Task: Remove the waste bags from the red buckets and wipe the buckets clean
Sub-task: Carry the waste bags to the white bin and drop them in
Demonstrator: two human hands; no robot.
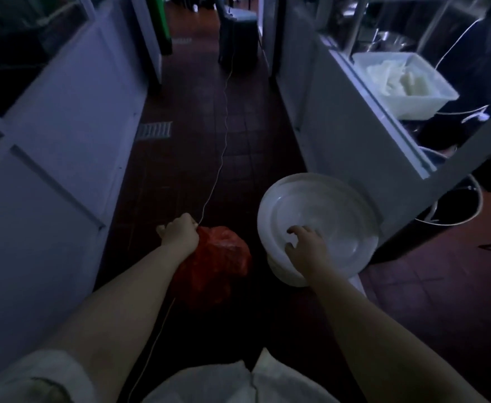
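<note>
A full red waste bag [218, 263] hangs low in the middle of a dim corridor, and my left hand [179, 232] grips its gathered top. To its right is a white round container [320, 225], tilted with its open inside facing me. My right hand [306, 247] rests on its near rim with fingers curled over the edge into the inside. No red bucket is in view.
White cabinets [64, 146] line the left side and a white counter unit [349, 126] the right, leaving a narrow red-tiled floor between. A thin cord [224, 135] runs along the floor. A white tub [404, 82] sits on the right shelf; a metal pot [456, 205] stands below.
</note>
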